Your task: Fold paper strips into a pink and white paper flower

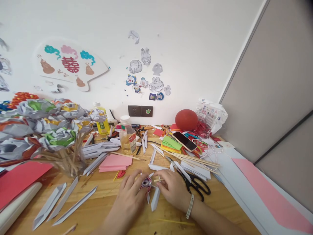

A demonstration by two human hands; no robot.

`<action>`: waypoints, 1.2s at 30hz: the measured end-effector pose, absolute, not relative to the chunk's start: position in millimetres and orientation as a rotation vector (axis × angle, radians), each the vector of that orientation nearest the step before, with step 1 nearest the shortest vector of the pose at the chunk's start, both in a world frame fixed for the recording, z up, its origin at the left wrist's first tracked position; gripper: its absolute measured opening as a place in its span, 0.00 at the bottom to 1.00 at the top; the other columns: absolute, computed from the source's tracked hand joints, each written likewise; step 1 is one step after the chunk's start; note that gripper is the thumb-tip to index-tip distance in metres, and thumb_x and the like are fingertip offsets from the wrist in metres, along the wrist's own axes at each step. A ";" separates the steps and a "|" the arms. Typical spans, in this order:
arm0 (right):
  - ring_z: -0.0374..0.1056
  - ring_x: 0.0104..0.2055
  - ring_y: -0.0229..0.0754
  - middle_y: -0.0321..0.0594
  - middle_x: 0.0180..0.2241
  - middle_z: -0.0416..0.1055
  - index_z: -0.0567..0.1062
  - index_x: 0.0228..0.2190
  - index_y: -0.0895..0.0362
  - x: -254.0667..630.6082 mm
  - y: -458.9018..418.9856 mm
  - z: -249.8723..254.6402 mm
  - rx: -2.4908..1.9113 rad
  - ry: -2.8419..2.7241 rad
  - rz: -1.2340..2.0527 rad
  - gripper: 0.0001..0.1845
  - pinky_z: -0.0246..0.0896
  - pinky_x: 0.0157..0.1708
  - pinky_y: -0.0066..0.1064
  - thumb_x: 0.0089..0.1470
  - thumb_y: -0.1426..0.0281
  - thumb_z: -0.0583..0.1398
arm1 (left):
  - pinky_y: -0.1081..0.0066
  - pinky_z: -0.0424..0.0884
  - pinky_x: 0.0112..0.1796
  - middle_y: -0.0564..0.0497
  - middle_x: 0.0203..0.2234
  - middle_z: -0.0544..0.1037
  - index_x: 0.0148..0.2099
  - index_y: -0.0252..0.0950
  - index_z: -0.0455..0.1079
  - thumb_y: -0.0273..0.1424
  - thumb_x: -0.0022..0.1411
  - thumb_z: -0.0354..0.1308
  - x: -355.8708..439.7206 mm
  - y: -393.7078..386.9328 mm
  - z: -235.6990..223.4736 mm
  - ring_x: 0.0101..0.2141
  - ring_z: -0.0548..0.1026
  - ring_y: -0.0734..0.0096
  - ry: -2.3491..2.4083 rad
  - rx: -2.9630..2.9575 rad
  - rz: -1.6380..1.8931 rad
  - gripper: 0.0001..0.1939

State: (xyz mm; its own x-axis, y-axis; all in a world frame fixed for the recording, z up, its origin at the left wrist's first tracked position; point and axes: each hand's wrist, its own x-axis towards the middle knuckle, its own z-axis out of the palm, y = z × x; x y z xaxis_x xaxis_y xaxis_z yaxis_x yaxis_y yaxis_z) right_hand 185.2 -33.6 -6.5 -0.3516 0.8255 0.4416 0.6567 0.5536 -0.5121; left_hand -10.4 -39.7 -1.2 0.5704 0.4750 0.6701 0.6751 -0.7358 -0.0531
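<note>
My left hand [132, 192] curls round a small rolled paper flower [146, 183] with a pink-and-white spiral centre, low over the wooden table [105, 209]. White folded paper petals stick out below and beside it, one long folded strip [155, 198] pointing toward me. Just to the right, my right hand [172, 187] pinches a short pale stick [158, 180] between thumb and forefinger, its tip toward the flower. Black-handled scissors [198, 186] lie beside my right wrist, which wears a beaded bracelet.
At left stands a clear holder of paper flowers [61, 137]. Folded white strips [75, 204] and pink paper squares [114, 163] lie about. Behind are a glue bottle [127, 138], a phone [184, 141], wooden sticks [193, 159] and a red balloon [186, 119].
</note>
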 end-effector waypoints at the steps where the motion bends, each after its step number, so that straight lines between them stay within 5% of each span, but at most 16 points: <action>1: 0.68 0.39 0.42 0.38 0.38 0.73 0.71 0.40 0.54 184.7 -32.3 -8.2 -1.183 -2.091 0.358 0.11 0.58 0.39 0.31 0.53 0.75 0.57 | 0.58 0.66 0.42 0.47 0.42 0.75 0.37 0.39 0.71 0.23 0.62 0.49 -10.3 -40.2 -1.8 0.48 0.65 0.55 -0.918 -2.515 -0.945 0.11; 8: 0.67 0.40 0.41 0.39 0.37 0.73 0.76 0.36 0.54 189.2 -22.0 -9.3 -1.166 -2.063 0.470 0.09 0.60 0.40 0.31 0.58 0.71 0.55 | 0.57 0.64 0.46 0.47 0.46 0.73 0.41 0.40 0.70 0.25 0.67 0.44 -7.5 -44.4 -9.0 0.49 0.65 0.57 -0.832 -2.619 -0.905 0.13; 20: 0.67 0.34 0.39 0.37 0.30 0.73 0.75 0.30 0.57 182.1 -26.6 -3.1 -1.022 -2.133 0.606 0.09 0.60 0.37 0.28 0.58 0.73 0.55 | 0.60 0.64 0.41 0.49 0.40 0.76 0.33 0.41 0.71 0.25 0.63 0.49 -3.2 -43.7 1.3 0.45 0.67 0.58 -0.824 -2.534 -1.047 0.11; 36: 0.67 0.38 0.39 0.39 0.34 0.74 0.76 0.35 0.57 182.0 -27.1 -7.0 -1.008 -2.131 0.631 0.09 0.59 0.39 0.28 0.58 0.73 0.55 | 0.61 0.58 0.46 0.50 0.41 0.76 0.33 0.40 0.72 0.29 0.68 0.42 -2.2 -46.8 -7.3 0.47 0.66 0.60 -0.828 -2.478 -1.027 0.17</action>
State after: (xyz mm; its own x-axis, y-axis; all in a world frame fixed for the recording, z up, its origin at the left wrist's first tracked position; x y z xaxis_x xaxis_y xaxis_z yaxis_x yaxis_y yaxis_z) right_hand 182.0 -27.1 -7.0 -0.4630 0.8032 0.3749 0.4694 0.5810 -0.6650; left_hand -2.2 -46.8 -7.3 0.5708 0.3860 0.7247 0.6262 -0.7755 -0.0802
